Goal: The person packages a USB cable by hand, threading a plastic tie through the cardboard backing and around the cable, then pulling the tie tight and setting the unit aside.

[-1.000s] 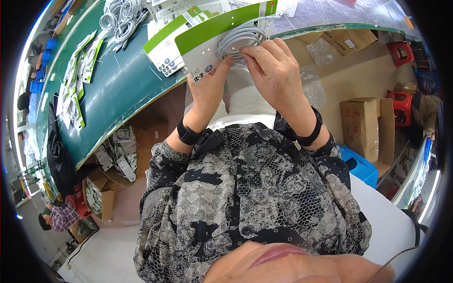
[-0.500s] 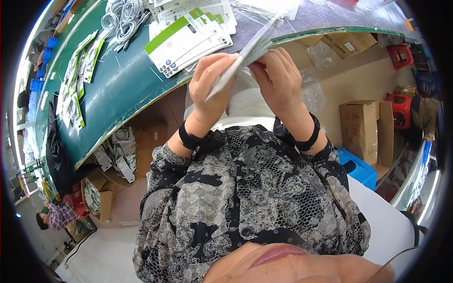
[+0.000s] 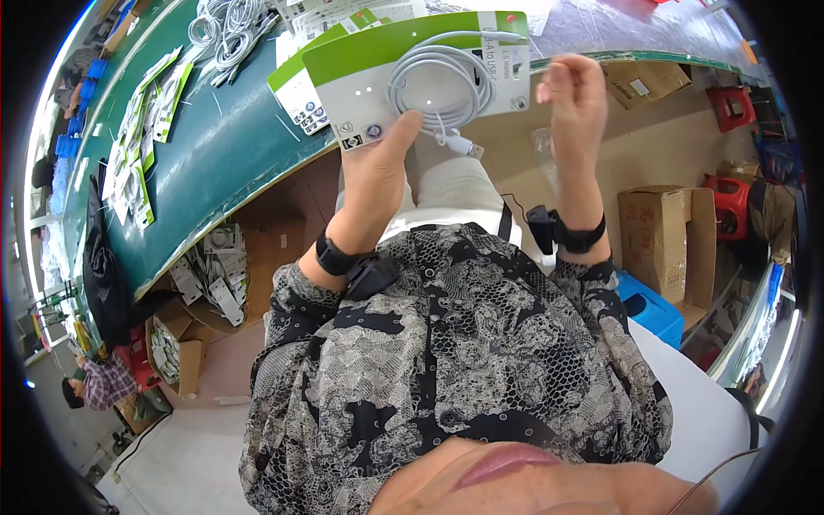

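Closest in, the person's patterned black-and-grey shirt (image 3: 455, 378) filled the lower middle of the view, both forearms rising from it with dark wristbands. Left hand (image 3: 378, 167) was clamped on the lower edge of a backing card (image 3: 403, 86), grey-white with a green top band, thumb pressed on the card face just beside a coiled white cable (image 3: 438, 86) lying on it; the cable's plug end hung off the card's lower edge. Card was held up tilted, in front of the table edge, between the two hands. Right hand (image 3: 575, 99) was raised just right of the card, apart from it, fingers curled loosely together, holding nothing visible. Behind the card lay a stack of similar green-topped cards (image 3: 296, 81) on the green table (image 3: 215, 154). Further up the table sat a loose bundle of white cables (image 3: 227, 26), and more packaged cards (image 3: 146, 120) were spread along its left side. Under the table, a cardboard box (image 3: 184, 343) held more packs. Off right, a brown carton (image 3: 665, 236) stood next to a blue stool (image 3: 652, 309). Far lower left, another person (image 3: 94, 386) in a checked shirt was near the floor.
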The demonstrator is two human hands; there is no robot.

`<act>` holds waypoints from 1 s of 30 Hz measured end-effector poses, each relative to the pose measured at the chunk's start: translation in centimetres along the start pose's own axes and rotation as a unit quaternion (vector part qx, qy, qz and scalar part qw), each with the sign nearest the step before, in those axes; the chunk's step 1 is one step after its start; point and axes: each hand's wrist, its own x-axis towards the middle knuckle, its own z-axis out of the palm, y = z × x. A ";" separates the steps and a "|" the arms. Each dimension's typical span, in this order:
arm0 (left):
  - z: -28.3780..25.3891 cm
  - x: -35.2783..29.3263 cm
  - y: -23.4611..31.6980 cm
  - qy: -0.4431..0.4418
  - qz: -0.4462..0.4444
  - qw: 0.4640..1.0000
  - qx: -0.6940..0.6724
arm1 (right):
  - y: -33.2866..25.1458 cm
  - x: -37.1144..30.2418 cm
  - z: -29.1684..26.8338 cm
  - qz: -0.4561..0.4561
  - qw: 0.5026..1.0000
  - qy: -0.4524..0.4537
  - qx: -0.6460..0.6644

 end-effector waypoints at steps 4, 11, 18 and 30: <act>0.6 -0.6 1.0 -0.051 -0.076 0.994 -0.065 | 4.1 -2.5 2.6 -0.028 0.999 -0.021 -0.032; 0.5 -1.2 0.4 -0.071 -0.075 0.993 -0.051 | 1.4 -2.6 4.3 0.004 0.991 -0.102 0.086; 0.3 -1.3 0.4 -0.088 -0.012 0.996 0.007 | 2.4 -3.7 4.0 -0.009 0.993 -0.087 0.079; -0.4 -0.4 0.0 -0.091 -0.083 0.992 -0.031 | 3.7 -4.2 4.2 0.009 0.993 -0.117 -0.028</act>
